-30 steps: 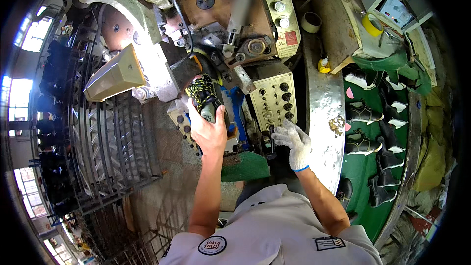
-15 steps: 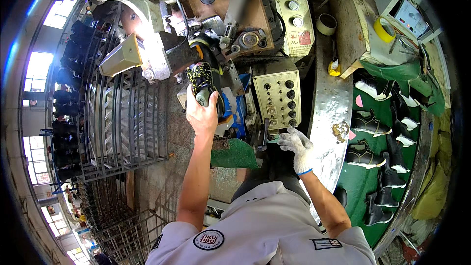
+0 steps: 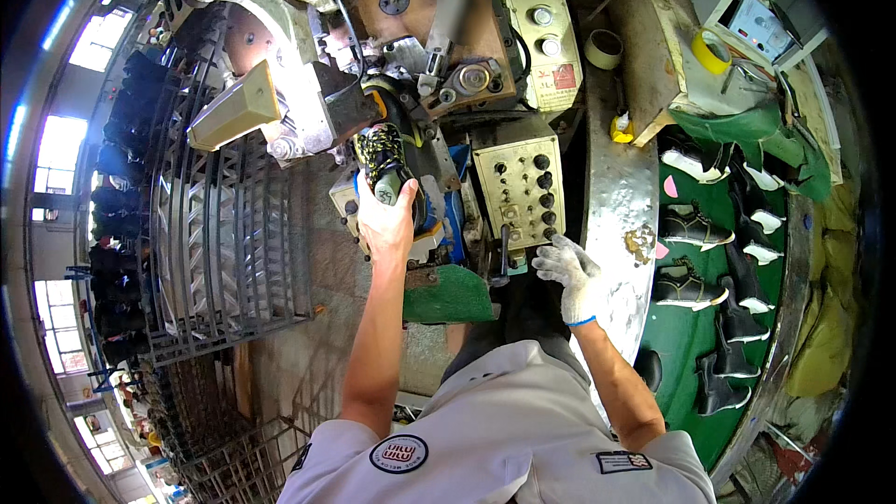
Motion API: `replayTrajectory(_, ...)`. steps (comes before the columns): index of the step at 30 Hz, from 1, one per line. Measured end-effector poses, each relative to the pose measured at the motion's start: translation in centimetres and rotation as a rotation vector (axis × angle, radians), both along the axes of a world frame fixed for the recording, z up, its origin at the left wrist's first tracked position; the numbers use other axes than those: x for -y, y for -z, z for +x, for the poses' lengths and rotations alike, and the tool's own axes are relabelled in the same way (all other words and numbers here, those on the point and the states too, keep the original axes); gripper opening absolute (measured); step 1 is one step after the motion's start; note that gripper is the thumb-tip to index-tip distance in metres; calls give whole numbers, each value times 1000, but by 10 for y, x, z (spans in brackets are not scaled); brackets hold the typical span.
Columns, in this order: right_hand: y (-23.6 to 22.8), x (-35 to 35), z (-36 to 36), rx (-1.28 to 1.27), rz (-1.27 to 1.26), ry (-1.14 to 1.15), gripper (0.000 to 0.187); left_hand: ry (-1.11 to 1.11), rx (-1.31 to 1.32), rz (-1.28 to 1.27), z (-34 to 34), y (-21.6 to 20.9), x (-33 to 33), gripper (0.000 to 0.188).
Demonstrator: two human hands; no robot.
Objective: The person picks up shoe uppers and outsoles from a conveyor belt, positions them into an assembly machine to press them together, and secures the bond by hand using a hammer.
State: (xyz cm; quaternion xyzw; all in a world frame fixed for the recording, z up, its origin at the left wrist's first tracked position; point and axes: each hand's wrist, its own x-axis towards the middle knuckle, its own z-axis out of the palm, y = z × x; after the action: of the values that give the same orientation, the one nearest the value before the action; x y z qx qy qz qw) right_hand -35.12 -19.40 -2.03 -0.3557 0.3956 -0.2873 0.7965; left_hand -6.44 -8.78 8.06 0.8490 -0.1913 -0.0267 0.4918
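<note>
My bare left hand (image 3: pixel 385 221) grips a dark shoe (image 3: pixel 379 147) with black-and-yellow laces by its near end. A grey-green shoe last (image 3: pixel 385 190) fills the shoe opening, under my thumb. The shoe's far end sits in the jaws of a metal shoe-making machine (image 3: pixel 429 121), where the toe is partly hidden. My right hand (image 3: pixel 569 271), in a whitish knit glove with a blue cuff, holds nothing, its fingers apart. It hovers just below a cream control box (image 3: pixel 516 173) with black knobs, beside a small dark lever (image 3: pixel 504 257).
On my right, a metal ledge (image 3: pixel 616 196) borders a green-covered bench (image 3: pixel 677 345) bearing several black shoes (image 3: pixel 686 285). Yellow tape (image 3: pixel 712 51) lies farther up. A lit lamp housing (image 3: pixel 238 105) juts out left of the machine. Metal racks (image 3: pixel 224 252) stand at left.
The whole view has shifted slightly. My right hand has drawn a little down from the control box, its fingers still spread. My left hand keeps its hold on the shoe at the machine.
</note>
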Motion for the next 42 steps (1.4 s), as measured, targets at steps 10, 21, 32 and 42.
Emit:
replayTrajectory(10,-17,-28,20,-35,-27,43,55,33,-229,69,13,-7,-7,72)
replayTrajectory(21,-26,-35,35,7,1,92,57,43,-174,-23,23,0,-9,57)
replayTrajectory(32,-87,-17,113,553,342,-159,85,840,-1343,-1071,-59,-9,-56,102)
replayTrajectory(42,-111,5,49,671,324,72,60,589,-814,-318,-82,40,-57,40)
